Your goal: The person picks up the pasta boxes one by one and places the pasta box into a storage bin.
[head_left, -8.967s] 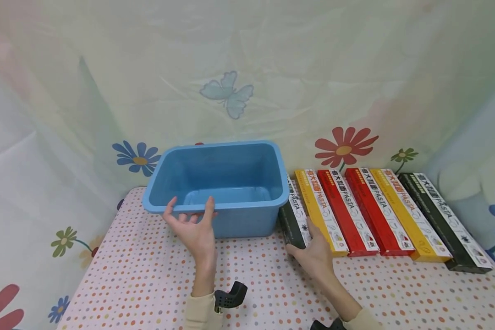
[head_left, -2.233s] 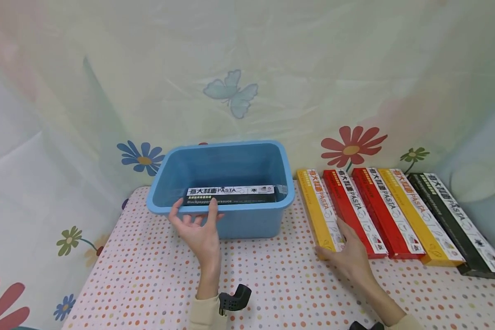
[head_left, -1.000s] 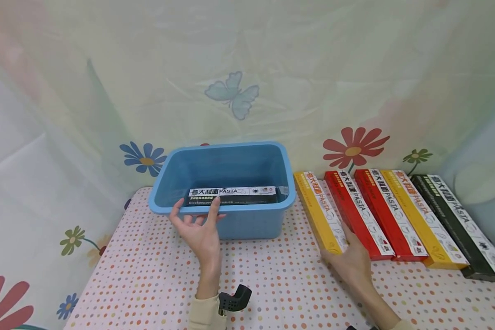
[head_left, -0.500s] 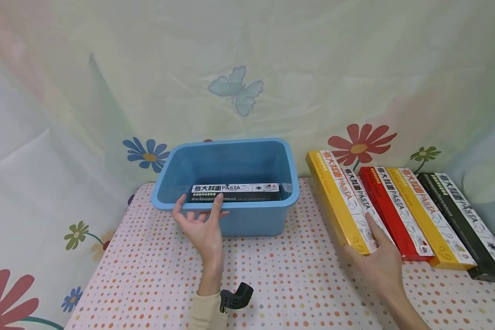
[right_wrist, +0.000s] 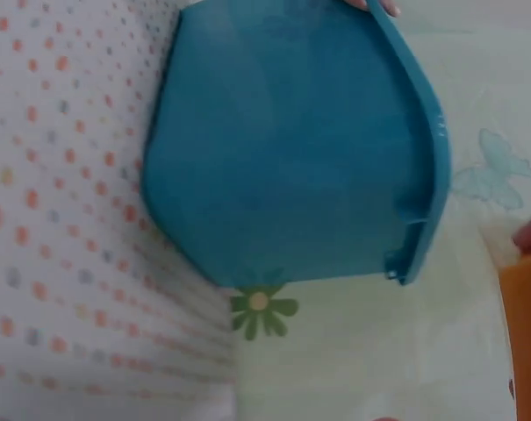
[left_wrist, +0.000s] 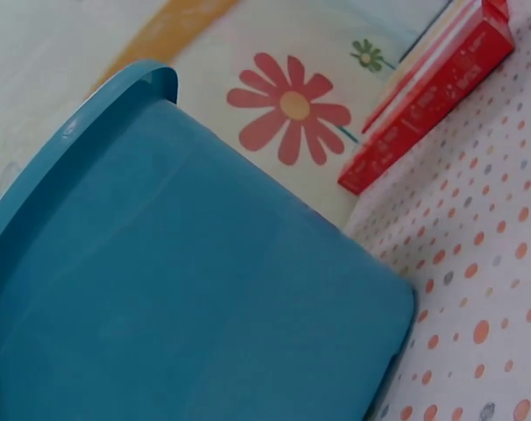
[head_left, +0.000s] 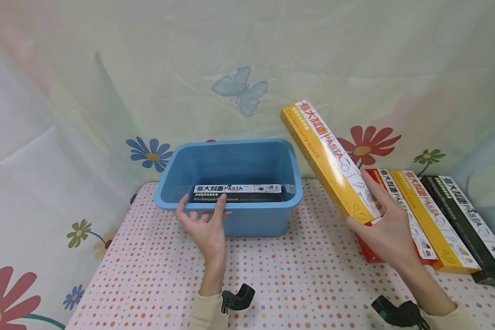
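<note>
The left hand (head_left: pixel 206 233) grips the blue tub (head_left: pixel 255 221), a black box (head_left: pixel 237 197) inside; right of it, the right hand (head_left: pixel 389 233) holds a yellow box (head_left: pixel 327 165), partly hiding red boxes (head_left: pixel 369 253).

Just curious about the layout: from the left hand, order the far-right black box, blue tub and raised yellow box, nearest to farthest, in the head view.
1. Blue tub, at the left hand
2. Raised yellow box, in the right hand
3. Black box, far right

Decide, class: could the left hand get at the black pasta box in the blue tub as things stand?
Probably yes: the left hand is at the near rim of the blue tub, and nothing appears to cover the black pasta box.
</note>
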Demonstrator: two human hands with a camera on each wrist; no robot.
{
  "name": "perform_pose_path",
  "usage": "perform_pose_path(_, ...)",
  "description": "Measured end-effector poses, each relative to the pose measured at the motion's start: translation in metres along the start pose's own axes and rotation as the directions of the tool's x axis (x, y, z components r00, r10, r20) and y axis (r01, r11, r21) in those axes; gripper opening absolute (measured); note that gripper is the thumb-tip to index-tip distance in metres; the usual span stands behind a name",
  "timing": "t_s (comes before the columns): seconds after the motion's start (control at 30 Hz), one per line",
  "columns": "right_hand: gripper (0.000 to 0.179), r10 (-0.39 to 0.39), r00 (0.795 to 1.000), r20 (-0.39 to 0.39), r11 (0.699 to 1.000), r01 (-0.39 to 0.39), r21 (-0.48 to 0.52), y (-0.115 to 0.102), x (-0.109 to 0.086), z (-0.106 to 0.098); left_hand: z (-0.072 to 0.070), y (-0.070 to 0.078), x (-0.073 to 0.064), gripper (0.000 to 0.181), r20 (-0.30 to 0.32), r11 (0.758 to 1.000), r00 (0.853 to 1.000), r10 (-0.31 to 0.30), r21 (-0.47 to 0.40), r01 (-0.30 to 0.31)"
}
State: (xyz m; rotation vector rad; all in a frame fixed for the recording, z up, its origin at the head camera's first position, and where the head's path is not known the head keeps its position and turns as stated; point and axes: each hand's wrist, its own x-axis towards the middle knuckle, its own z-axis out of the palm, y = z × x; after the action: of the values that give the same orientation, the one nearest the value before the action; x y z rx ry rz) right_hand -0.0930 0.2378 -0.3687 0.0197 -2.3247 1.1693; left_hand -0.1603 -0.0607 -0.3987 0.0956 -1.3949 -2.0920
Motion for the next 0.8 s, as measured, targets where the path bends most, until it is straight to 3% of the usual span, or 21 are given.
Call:
perform_pose_path(0.13,0.098,-0.145,0.982,0.122,0.989,0.143,0.032,-0.016,0.033,-0.003,0.0,-0.001,-0.001,0.082,0.001,1.0,1.0,-0.002,-0.009,0.002)
perform_pose_path(0.27,0.094,-0.197,0.931,0.306,0.98,0.188,0.059,-0.039,0.074,-0.005,-0.001,0.0,-0.001,0.083,0.003,1.0,1.0,-0.005,-0.012,0.005)
perform_pose_path(0.37,0.089,-0.224,0.857,0.464,0.974,0.204,0.095,-0.058,0.103,0.0,-0.002,0.0,0.0,0.084,-0.001,1.0,1.0,-0.007,-0.012,0.007)
perform_pose_path(0.47,0.086,-0.241,0.76,0.604,0.97,0.215,0.117,-0.076,0.124,0.011,-0.004,-0.001,0.0,0.085,-0.006,1.0,1.0,-0.006,-0.008,0.006)
perform_pose_path(0.57,0.084,-0.252,0.673,0.696,0.963,0.244,0.113,-0.088,0.138,0.027,-0.005,-0.002,0.0,0.086,-0.01,1.0,1.0,-0.004,-0.004,0.004)
perform_pose_path(0.8,0.082,-0.251,0.527,0.812,0.956,0.265,0.123,-0.096,0.148,0.061,-0.006,-0.003,-0.001,0.088,0.003,1.0,1.0,-0.007,-0.029,0.007)
